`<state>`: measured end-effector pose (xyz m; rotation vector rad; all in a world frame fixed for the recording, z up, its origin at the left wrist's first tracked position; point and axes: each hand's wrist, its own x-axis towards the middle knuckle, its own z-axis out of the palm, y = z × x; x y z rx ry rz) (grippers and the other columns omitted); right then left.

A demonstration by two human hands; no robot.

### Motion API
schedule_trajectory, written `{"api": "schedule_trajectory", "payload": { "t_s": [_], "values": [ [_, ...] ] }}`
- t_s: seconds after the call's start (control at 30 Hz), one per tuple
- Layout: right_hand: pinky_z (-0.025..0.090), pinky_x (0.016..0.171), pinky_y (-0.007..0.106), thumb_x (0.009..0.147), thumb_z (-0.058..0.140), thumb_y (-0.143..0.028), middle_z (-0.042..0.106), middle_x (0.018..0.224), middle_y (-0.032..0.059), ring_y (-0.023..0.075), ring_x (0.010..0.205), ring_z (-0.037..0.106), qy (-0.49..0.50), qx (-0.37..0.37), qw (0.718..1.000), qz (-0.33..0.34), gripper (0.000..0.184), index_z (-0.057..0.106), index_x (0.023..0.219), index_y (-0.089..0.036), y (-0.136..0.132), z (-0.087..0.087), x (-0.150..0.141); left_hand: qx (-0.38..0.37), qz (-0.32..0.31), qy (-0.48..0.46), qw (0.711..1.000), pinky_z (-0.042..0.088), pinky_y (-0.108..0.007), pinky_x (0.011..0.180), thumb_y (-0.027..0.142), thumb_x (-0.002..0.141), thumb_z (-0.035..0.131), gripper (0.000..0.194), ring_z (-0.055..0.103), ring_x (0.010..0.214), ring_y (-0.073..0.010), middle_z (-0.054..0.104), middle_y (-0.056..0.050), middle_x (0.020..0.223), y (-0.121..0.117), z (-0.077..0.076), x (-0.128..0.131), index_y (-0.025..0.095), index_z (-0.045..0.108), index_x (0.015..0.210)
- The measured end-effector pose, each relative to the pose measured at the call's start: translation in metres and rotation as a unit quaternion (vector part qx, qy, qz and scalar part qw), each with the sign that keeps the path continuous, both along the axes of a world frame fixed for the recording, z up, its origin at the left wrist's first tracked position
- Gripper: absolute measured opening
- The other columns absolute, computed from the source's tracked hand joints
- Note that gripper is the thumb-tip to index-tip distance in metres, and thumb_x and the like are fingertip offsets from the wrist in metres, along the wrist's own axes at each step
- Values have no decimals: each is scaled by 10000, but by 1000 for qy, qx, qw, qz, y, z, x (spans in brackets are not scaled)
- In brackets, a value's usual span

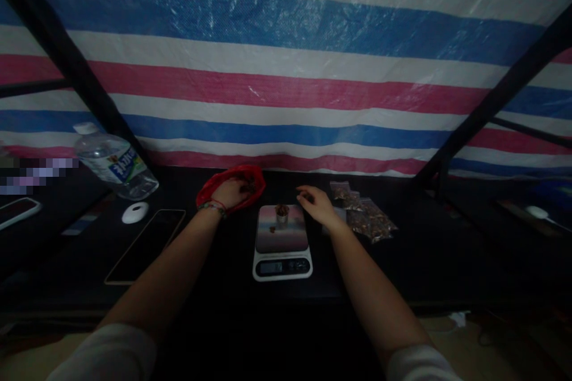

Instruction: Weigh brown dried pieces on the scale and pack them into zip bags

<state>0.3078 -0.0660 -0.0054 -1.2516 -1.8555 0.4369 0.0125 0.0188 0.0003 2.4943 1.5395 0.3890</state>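
Left hand (230,193) sunk in red bag (206,191); finger state cannot be told. Right hand's fingers (305,197) slightly apart, held beside scale (282,244); apparently nothing gripped.

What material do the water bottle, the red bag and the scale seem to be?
Bottle: clear, glossy plastic; see-through with highlights.
Red bag: probably thin plastic film; its rim looks crumpled.
Scale: white body, likely hard plastic; its platform reflects stripes, so polished metal or glass.
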Motion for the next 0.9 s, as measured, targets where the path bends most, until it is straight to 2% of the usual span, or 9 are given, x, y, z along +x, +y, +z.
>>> {"api": "schedule_trajectory", "payload": {
  "t_s": [0.13,0.23,0.4,0.57,0.7,0.8,0.9],
  "values": [
    [459,668,285,802,574,-272,668,845,39,155,724,592,-11,-7,1000,9,278,633,1064,-199,-1,0,-2,2,0,-4,1000,432,-320,884,327,792,526,306,616,940,-232,684,-97,1046,0,-1,3,193,700,1005],
    [462,664,284,800,577,-277,667,847,39,152,713,590,-9,-10,1000,8,282,634,1063,-195,0,-2,-2,2,25,0,1000,456,-299,811,299,804,504,288,633,851,-214,704,-90,976,-3,0,-1,194,705,982],
    [465,674,286,807,566,-288,667,845,40,153,719,595,-9,-11,1000,-2,283,636,1062,-189,2,-7,-1,37,42,4,998,464,-299,777,257,796,506,260,636,811,-218,710,-98,922,-12,-1,-11,175,708,938],
    [478,677,296,801,571,-298,672,850,46,159,721,605,-4,-22,1000,-11,291,640,1061,-188,4,-12,0,75,42,-22,996,462,-323,830,274,820,491,269,620,883,-233,699,-101,960,-18,-2,-15,165,701,947],
    [483,692,303,802,566,-294,677,882,56,164,744,613,-2,-26,1000,-15,297,637,1068,-185,4,-12,1,92,40,-55,994,443,-347,889,288,845,470,288,594,955,-241,684,-100,1010,-21,4,-13,167,693,981],
    [481,692,297,801,565,-291,681,889,55,166,759,617,-4,-19,1000,-16,293,638,1065,-188,5,-12,2,85,14,-79,993,434,-343,907,290,850,477,270,588,969,-233,679,-86,1023,-27,13,-10,177,698,958],
    [480,685,295,802,563,-299,682,878,54,166,753,619,-1,-18,1000,-15,295,639,1062,-184,5,-13,2,74,-77,-120,987,429,-326,920,316,860,489,258,585,981,-202,668,-68,1040,-37,25,-6,182,693,944]
  ]
}}
